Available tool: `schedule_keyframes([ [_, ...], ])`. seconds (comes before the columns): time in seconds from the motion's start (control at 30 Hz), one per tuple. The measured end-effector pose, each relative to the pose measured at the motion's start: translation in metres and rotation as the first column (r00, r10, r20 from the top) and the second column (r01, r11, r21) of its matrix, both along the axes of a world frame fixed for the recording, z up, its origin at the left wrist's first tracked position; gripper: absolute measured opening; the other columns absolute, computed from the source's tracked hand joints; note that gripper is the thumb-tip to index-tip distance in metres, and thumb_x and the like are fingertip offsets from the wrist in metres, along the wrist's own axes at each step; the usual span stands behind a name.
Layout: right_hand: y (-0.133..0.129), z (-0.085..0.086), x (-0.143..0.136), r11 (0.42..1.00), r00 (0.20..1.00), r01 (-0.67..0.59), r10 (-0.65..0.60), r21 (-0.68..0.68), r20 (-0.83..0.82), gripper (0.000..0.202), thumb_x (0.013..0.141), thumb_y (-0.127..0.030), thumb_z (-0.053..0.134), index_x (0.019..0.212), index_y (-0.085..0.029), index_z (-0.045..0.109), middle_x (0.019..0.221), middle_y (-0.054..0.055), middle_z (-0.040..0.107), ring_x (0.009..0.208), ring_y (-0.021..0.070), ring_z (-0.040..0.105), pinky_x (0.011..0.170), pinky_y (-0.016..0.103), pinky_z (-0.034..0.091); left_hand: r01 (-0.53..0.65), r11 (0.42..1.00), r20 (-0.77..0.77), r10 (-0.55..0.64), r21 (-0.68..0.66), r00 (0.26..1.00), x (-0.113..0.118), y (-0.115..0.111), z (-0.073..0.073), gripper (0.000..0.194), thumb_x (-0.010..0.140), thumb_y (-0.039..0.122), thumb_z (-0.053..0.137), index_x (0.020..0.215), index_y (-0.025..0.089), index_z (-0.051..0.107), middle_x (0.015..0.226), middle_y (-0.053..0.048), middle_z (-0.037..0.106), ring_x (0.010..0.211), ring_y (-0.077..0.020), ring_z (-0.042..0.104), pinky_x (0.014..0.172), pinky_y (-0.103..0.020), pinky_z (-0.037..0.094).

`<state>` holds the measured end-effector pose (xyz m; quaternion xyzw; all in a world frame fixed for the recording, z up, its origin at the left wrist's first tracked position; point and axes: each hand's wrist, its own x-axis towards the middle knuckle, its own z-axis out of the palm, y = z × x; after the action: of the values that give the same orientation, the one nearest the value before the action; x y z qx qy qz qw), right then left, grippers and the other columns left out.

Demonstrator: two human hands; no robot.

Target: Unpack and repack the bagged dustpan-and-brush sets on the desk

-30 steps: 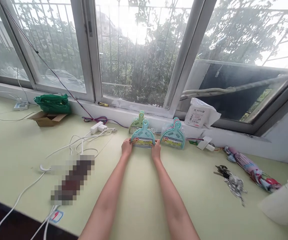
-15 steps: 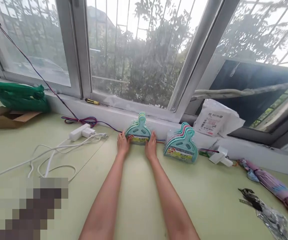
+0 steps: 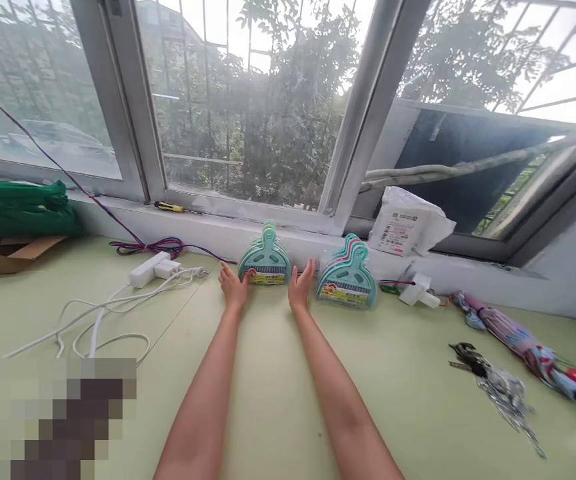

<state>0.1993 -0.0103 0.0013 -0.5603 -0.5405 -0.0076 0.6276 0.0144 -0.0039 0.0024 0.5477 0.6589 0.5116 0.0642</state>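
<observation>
Dustpan stack (image 3: 265,259) stands on desk (image 3: 268,387) between left hand (image 3: 234,288) and right hand (image 3: 299,287). Both hands are unclenched, fingers extended; contact unclear.

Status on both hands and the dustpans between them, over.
Left hand, right hand: open, flanking left dustpan stack, contact uncertain. Stack upright by the windowsill. Right dustpan stack close beside right hand.

Both arms (image 3: 201,390) out fwd, L grip (image 3: 234,288) & R grip (image 3: 299,288) apart, fingers (image 3: 310,269) uncurled
</observation>
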Motion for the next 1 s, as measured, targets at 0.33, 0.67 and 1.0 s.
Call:
schedule_keyframes([
  [0.33,-0.085,0.025,0.020,0.972,0.972,0.235,-0.235,0.010,0.003,0.033,0.085,-0.011,0.032,0.102,-0.020,0.060,0.115,0.010,0.058,0.113,0.0206,0.049,0.097,0.038,0.032,0.065,0.996,0.132,-0.057,-0.061,0.990,-0.003,-0.066,-0.008,0.077,0.074,0.018,0.063,0.142,0.008,0.027,0.139,-0.025,0.037,0.131,-0.0322,0.037,0.109,-0.050,0.029],
  [0.67,-0.112,0.005,0.193,0.795,0.826,0.497,-0.557,-0.347,-0.092,0.033,0.081,-0.030,0.057,0.110,-0.017,0.049,0.116,0.016,0.056,0.102,0.0267,0.055,0.085,0.040,0.039,0.363,0.927,0.276,-0.328,-0.089,0.904,-0.008,-0.134,0.004,0.026,0.077,0.019,0.049,0.098,0.016,0.063,0.101,-0.009,0.064,0.081,-0.0165,0.064,0.079,-0.033,0.054],
  [1.0,-0.105,0.001,0.197,0.882,0.877,0.417,-0.454,-0.219,-0.158,0.019,0.082,-0.017,0.038,0.094,-0.015,0.052,0.096,0.016,0.059,0.091,0.0242,0.056,0.084,0.037,0.041,0.415,0.907,0.235,-0.390,-0.068,0.890,-0.006,-0.130,0.004,0.025,0.076,0.022,0.048,0.093,0.016,0.065,0.100,-0.010,0.064,0.080,-0.0166,0.064,0.076,-0.034,0.055],
])
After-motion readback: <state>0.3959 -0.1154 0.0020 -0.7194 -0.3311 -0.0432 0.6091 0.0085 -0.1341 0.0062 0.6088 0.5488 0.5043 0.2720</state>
